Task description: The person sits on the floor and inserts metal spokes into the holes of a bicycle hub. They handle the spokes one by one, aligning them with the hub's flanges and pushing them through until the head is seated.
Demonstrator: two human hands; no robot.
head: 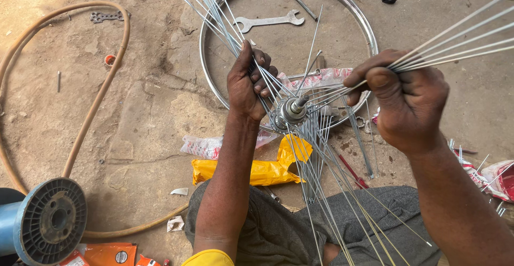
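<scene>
While the hub [293, 109] sits at mid-scene above the person's lap, both hands gather its spokes into bundles so the thin wires do not splay and tangle. The left hand [247, 81] is clenched around a sheaf of spokes [214, 9] that fans up and to the far left, fingers wrapped tight just beside the hub flange, which also steadies the hub. The right hand [407, 97] grasps a second bundle [460, 38] in a closed fist, drawing it out to the right so those wires run nearly level and clear of the rest. More loose spokes [326, 191] hang down near the grey trousers [284, 228], free of either grip. A rim [369, 36] lies flat on the ground just beyond the hub, with a wrench [267, 21] inside it. A yellow bag [262, 171] lies near the knees, a hose [101, 84] curves at left, and a spool [48, 220] lies at near left.
</scene>
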